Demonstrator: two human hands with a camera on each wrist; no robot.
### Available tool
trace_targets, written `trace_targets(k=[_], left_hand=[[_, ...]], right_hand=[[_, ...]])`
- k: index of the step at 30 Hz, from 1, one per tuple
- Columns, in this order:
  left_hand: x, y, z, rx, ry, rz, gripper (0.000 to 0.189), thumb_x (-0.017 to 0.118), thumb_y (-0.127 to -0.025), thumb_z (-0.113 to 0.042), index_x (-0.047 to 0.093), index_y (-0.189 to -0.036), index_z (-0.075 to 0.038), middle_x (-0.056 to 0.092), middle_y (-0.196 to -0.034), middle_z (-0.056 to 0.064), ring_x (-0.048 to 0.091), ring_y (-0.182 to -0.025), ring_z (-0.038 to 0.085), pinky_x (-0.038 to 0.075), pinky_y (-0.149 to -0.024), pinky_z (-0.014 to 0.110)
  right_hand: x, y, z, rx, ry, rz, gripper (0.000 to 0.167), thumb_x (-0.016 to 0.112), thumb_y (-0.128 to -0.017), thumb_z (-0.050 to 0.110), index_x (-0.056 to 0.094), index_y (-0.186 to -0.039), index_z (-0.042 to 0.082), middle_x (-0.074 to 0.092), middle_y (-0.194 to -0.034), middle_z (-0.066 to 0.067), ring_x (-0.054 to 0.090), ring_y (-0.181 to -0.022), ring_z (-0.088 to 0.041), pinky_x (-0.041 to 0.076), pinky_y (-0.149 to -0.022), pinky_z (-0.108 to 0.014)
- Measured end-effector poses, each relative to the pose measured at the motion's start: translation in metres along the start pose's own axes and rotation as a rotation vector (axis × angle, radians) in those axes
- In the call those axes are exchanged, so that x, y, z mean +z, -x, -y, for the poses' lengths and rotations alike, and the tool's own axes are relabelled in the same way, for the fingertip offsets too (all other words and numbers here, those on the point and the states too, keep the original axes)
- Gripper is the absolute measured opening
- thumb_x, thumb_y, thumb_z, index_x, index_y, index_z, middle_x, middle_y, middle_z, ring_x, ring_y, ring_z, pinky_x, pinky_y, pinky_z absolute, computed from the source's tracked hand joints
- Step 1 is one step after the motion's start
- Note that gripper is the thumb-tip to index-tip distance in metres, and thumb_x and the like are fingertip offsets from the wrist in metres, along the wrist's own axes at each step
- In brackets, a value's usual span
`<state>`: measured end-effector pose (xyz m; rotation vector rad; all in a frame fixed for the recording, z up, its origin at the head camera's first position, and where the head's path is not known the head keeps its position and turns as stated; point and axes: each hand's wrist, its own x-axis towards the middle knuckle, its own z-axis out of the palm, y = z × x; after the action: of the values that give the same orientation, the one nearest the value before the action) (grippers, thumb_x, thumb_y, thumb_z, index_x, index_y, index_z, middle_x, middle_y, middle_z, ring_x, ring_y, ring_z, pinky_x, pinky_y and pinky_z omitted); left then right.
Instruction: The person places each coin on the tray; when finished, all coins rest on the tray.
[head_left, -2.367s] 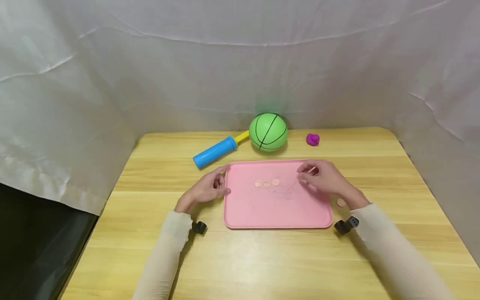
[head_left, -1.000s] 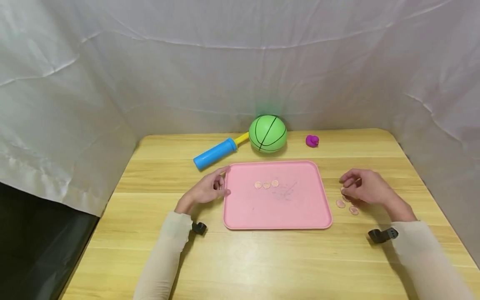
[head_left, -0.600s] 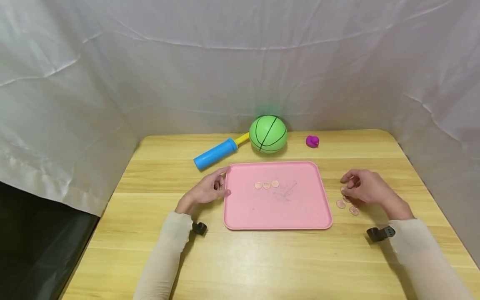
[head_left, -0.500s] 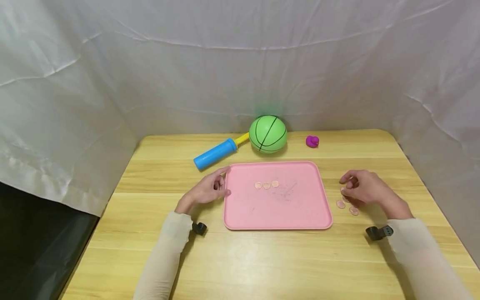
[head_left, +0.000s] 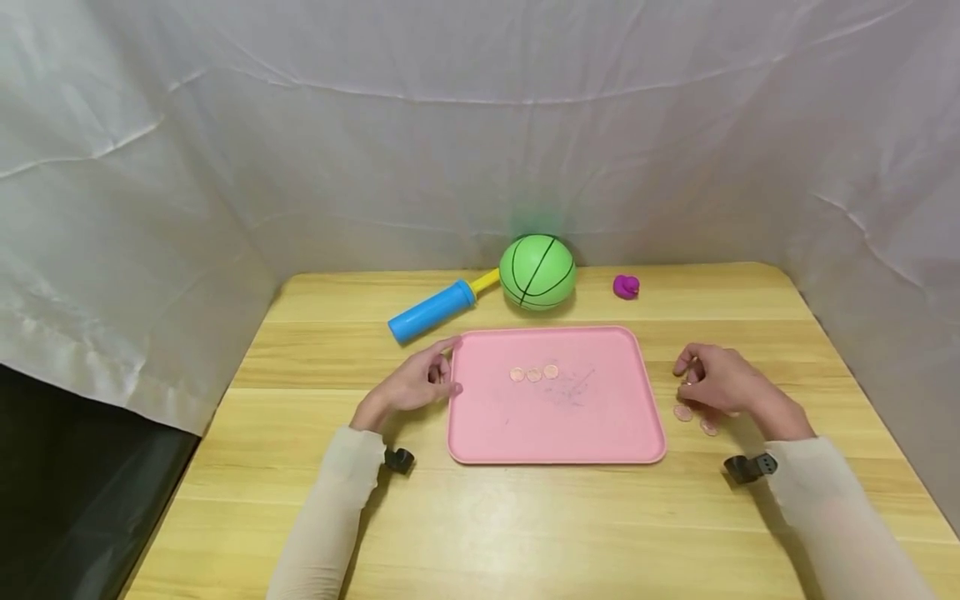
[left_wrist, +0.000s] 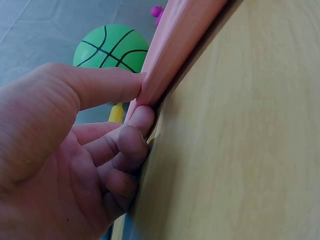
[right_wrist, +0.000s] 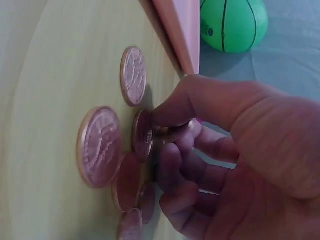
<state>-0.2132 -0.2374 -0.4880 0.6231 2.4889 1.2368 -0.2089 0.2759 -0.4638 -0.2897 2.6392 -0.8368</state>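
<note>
A pink tray (head_left: 555, 437) lies on the wooden table, with three copper coins (head_left: 534, 375) in a row on it. My left hand (head_left: 408, 382) holds the tray's left edge, the thumb on the rim and the index finger at the far left corner. To the right of the tray, my right hand (head_left: 720, 379) is low over a group of loose coins (head_left: 682, 412). In the right wrist view its thumb and fingers pinch a copper coin (right_wrist: 175, 132), seen nearly edge-on. Several more coins (right_wrist: 100, 147) lie just below the fingertips.
Behind the tray are a green ball (head_left: 537, 272) with black lines and a blue pump (head_left: 431, 311) whose yellow part reaches the ball. A purple rubber duck (head_left: 626, 287) sits at the back right. Pale cloth (head_left: 420, 167) hangs around the table.
My right hand has gone from above the tray's right side to the loose coins, and lately shifted slightly left. The left hand and the three coins on the tray have stayed put.
</note>
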Motion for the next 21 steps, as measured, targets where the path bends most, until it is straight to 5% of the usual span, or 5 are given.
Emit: trace_targets(k=[9, 21], left_hand=[[0.000, -0.001, 0.002, -0.014, 0.007, 0.003, 0.085, 0.078, -0.099, -0.006, 0.031, -0.170, 0.000, 0.064, -0.093, 0.006, 0.054, -0.083, 0.017, 0.043, -0.075, 0.023], [0.000, -0.001, 0.004, -0.013, -0.010, 0.000, 0.086, 0.078, -0.099, -0.006, 0.031, -0.170, 0.000, 0.063, -0.094, 0.006, 0.053, -0.083, 0.016, 0.043, -0.076, 0.023]], right_hand=[[-0.007, 0.002, -0.001, -0.078, 0.028, -0.049, 0.010, 0.080, -0.096, 0.011, 0.077, -0.102, 0.004, 0.073, -0.089, -0.003, 0.063, -0.079, -0.015, 0.051, -0.069, -0.025], [-0.006, -0.001, 0.012, -0.077, -0.068, -0.128, 0.031, 0.080, -0.102, 0.027, 0.077, -0.122, 0.004, 0.080, -0.105, -0.008, 0.071, -0.091, -0.022, 0.053, -0.077, -0.023]])
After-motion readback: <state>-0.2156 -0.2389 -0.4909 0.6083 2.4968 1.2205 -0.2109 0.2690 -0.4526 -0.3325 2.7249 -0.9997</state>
